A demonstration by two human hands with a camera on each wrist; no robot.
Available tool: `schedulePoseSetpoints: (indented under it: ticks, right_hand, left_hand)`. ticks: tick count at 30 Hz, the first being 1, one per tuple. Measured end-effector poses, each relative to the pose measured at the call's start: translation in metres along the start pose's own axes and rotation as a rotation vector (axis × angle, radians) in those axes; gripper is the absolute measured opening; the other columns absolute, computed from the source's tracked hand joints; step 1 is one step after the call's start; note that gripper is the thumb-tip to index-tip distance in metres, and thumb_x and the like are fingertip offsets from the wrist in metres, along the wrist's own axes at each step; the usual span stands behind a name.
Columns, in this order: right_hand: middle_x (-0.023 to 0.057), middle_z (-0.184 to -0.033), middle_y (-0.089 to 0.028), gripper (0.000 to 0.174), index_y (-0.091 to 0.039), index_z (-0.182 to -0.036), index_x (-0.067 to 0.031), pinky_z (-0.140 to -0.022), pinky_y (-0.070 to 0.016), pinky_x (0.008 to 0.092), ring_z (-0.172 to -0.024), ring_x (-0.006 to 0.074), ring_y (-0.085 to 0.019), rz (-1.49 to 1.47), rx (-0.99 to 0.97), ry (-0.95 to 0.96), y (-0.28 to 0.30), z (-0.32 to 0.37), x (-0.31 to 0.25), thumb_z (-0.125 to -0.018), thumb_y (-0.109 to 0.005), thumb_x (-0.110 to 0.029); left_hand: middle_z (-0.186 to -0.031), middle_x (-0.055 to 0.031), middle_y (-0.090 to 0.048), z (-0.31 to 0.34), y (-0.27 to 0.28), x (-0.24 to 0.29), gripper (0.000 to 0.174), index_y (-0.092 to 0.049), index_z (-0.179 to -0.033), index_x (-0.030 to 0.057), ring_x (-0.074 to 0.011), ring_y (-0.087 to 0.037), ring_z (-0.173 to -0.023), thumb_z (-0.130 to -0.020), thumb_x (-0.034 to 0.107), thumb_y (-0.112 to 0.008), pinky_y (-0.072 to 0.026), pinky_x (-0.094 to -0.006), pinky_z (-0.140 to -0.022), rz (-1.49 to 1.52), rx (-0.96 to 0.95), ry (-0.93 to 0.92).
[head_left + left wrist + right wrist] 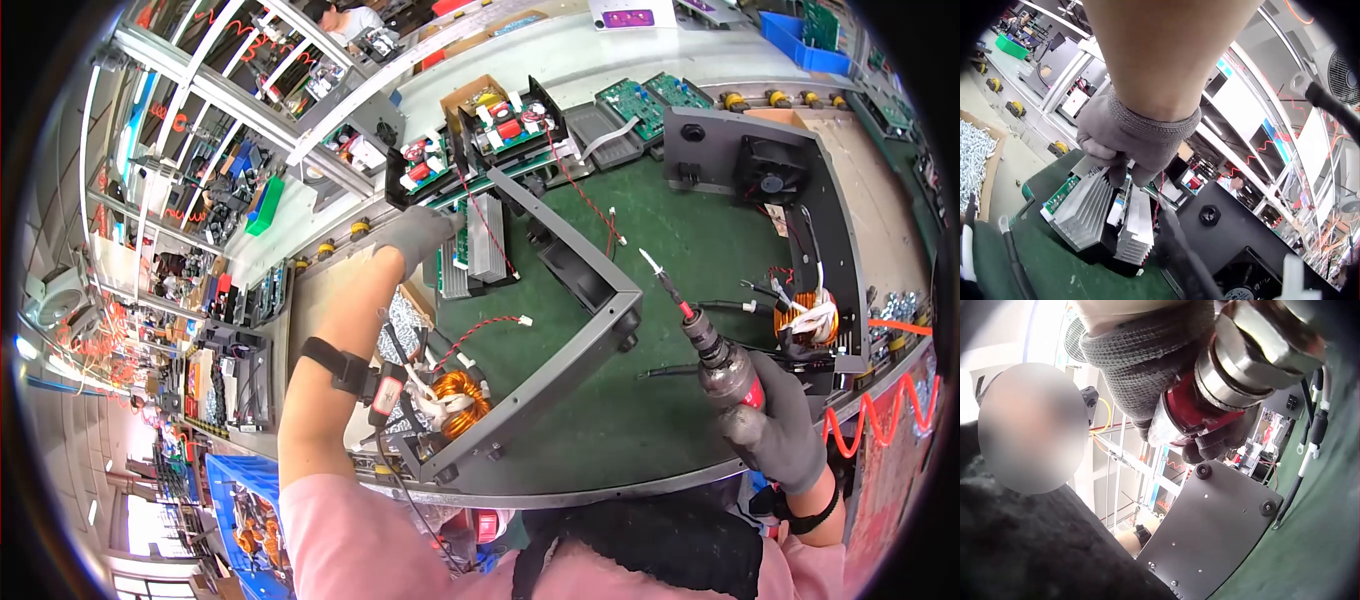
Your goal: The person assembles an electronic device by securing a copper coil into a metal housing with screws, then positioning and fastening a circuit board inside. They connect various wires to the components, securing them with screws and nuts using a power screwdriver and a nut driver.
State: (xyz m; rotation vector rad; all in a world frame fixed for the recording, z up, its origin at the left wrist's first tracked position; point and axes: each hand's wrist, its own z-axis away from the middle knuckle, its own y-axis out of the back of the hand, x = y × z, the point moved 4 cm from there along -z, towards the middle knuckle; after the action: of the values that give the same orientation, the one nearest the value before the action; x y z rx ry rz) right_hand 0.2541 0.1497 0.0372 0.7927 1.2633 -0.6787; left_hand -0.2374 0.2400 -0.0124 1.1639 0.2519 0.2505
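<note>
My gloved left hand (415, 238) is at the back left of the green work surface. Its fingers curl down onto the top of a finned aluminium heatsink assembly (1085, 209), which carries a green circuit board (1063, 194). In the head view the silver heatsink (487, 240) stands beside a tilted grey metal chassis (570, 390) with a fan inside. Gripped in my gloved right hand (785, 430) is a power screwdriver (725, 370), its bit pointing up and to the left over the green surface. Its metal collar (1235, 369) fills the top of the right wrist view.
A second chassis (850, 235) with a fan and copper coil (805, 318) stands at the right. Another coil (462, 405) lies inside the left chassis. Open black units (510, 125) and green boards (632, 108) line the back. A box of screws (975, 156) sits left.
</note>
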Motion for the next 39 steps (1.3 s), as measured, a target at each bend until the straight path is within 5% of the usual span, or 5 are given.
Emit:
schedulePoseSetpoints:
  ticks: [12, 16, 30, 36, 39]
  right_hand:
    - [0.0065, -0.071, -0.052, 0.060, -0.057, -0.100, 0.0041, -0.062, -0.0421, 0.0311, -0.066, 0.0146, -0.048, 0.045, 0.110, -0.004, 0.007, 0.020, 0.006, -0.073, -0.076, -0.046]
    - [0.0054, -0.071, -0.052, 0.063, -0.057, -0.097, 0.0035, -0.060, -0.0406, 0.0307, -0.065, 0.0141, -0.047, -0.022, 0.165, 0.025, 0.000, 0.028, 0.006, -0.072, -0.075, -0.052]
    - [0.0065, -0.072, -0.055, 0.050, -0.057, -0.095, -0.0002, -0.062, -0.0455, 0.0316, -0.066, 0.0150, -0.053, 0.032, 0.004, -0.172, -0.010, 0.071, 0.061, -0.080, -0.074, -0.045]
    - [0.0128, -0.082, -0.062, 0.053, -0.059, -0.104, -0.0024, -0.069, -0.0492, 0.0360, -0.074, 0.0268, -0.063, 0.101, -0.040, -0.304, -0.012, 0.071, 0.066, -0.078, -0.077, -0.045]
    - [0.0149, -0.087, -0.064, 0.061, -0.059, -0.109, -0.0036, -0.073, -0.0503, 0.0384, -0.081, 0.0316, -0.065, 0.182, -0.074, -0.343, -0.012, 0.067, 0.064, -0.071, -0.082, -0.045]
  left_hand:
    - [-0.098, -0.0145, -0.071, 0.123, 0.112, 0.023, 0.032, -0.070, -0.105, 0.0070, -0.0311, -0.068, -0.090, -0.090, 0.029, -0.054, -0.0510, -0.0397, -0.082, -0.201, 0.486, 0.113]
    - [-0.094, -0.0102, -0.071, 0.148, 0.106, 0.043, 0.028, -0.067, -0.109, -0.0018, -0.0125, -0.061, -0.084, -0.091, 0.019, -0.061, -0.0495, -0.0307, -0.077, 0.703, 0.049, -0.361]
    - [-0.062, -0.0060, -0.057, 0.091, -0.010, 0.129, 0.015, -0.067, -0.083, 0.0023, -0.0161, -0.057, -0.061, -0.083, 0.018, -0.066, -0.0464, -0.0322, -0.056, 0.090, -0.631, -0.458]
    - [-0.094, -0.0086, -0.069, 0.097, -0.038, 0.130, 0.025, -0.067, -0.103, 0.0062, -0.0228, -0.065, -0.082, -0.079, 0.013, -0.065, -0.0532, -0.0312, -0.073, 0.011, -0.248, -1.441]
    - [-0.103, -0.0082, -0.067, 0.108, -0.041, 0.129, 0.037, -0.061, -0.118, 0.0030, -0.0153, -0.064, -0.096, -0.093, 0.031, -0.059, -0.0522, -0.0310, -0.082, 0.841, -0.831, -0.603]
